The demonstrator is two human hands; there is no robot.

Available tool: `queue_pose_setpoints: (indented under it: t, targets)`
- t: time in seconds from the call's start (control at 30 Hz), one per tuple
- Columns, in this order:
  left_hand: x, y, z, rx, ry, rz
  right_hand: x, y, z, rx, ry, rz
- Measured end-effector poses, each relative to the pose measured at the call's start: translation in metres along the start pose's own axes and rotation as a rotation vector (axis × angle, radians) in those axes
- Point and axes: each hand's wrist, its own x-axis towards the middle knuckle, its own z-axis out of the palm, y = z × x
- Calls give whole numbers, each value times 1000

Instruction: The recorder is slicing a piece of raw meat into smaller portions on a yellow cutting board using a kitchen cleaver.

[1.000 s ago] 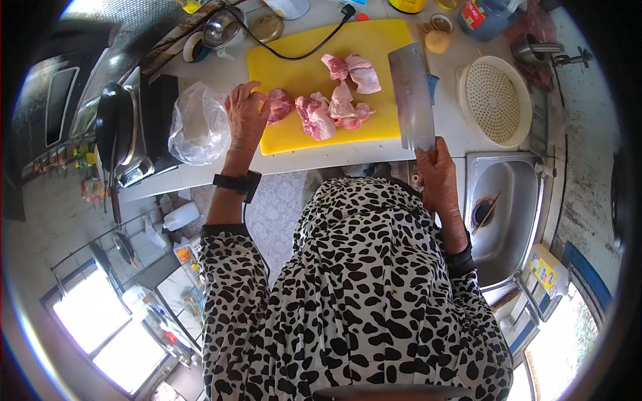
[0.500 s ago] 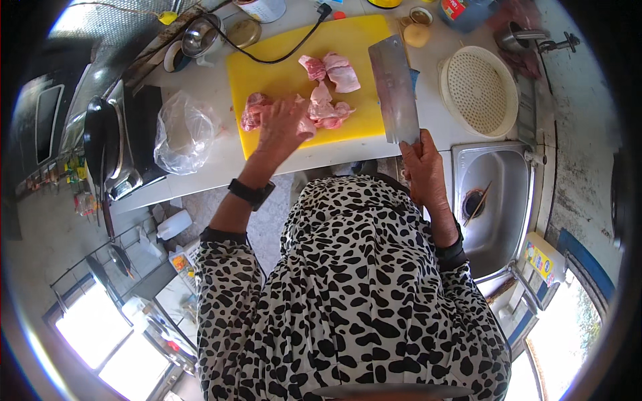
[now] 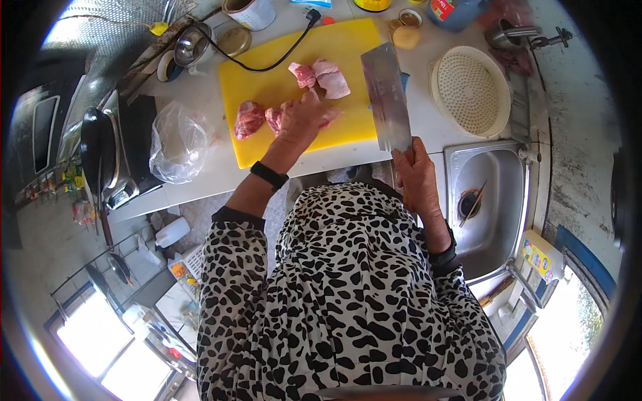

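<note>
Over a piece of raw meat (image 3: 331, 119) on the yellow cutting board (image 3: 261, 87), my left hand (image 3: 299, 125) has its fingers curled down and closed on it; the hand covers much of that piece. To its left lie a darker red chunk (image 3: 249, 120) and a smaller bit partly under the hand. Beyond the fingertips are a red piece (image 3: 301, 75) and a piece with pale skin (image 3: 332, 79). My right hand (image 3: 418, 179) grips the handle of a wide cleaver (image 3: 386, 97), whose blade points away from me over the board's right edge.
A black plug cord (image 3: 281, 63) crosses the board's far left corner. At left are a clear plastic bag (image 3: 177, 144) and a stove with a black pan (image 3: 99, 144). A cream colander (image 3: 471, 90) stands right of the cleaver, beyond the steel sink (image 3: 495, 200).
My left hand has moved right and slightly away from me, off the left red chunk and onto the middle pieces. My right hand still holds the cleaver. The view has shifted slightly.
</note>
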Motion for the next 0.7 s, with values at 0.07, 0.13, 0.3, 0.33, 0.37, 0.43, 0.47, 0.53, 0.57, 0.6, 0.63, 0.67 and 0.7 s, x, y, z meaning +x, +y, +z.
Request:
queue_pose_setpoints:
  t: [0.07,0.13,0.3,0.33,0.37,0.43,0.47,0.53,0.57,0.6,0.63,0.67,0.7]
  targets:
    - [-1,-16,-3,-275,105,-94,0,-3,0,0,12,8]
    - [-8,-32,-16,-600,230,-231,-2,-2,0,-7,25,20]
    - [-36,-76,-39,-1419,159,-461,6,6,0,18,29,-16]
    - [-49,-72,-48,-1596,209,-463,9,10,0,7,23,-81]
    - [-59,-70,-56,-1769,269,-457,8,10,-3,11,-16,-96]
    - [-75,-68,-61,-1622,277,-540,5,0,0,-43,48,-77]
    - [-87,-68,-61,-1734,286,-506,7,3,-2,-49,33,-58]
    - [-109,-63,-62,-1836,331,-470,11,11,-5,-60,-7,-59]
    - [-117,-57,-68,-1928,412,-532,13,15,-3,-25,-25,-77]
    - [-123,-53,-72,-2026,487,-586,14,15,-2,8,-34,-90]
    - [-133,-57,-73,-2021,511,-581,14,11,0,5,-48,-106]
    - [-149,-68,-69,-2013,533,-540,14,6,2,12,-52,-98]
    - [-166,-82,-63,-2005,544,-499,12,2,4,20,-49,-87]
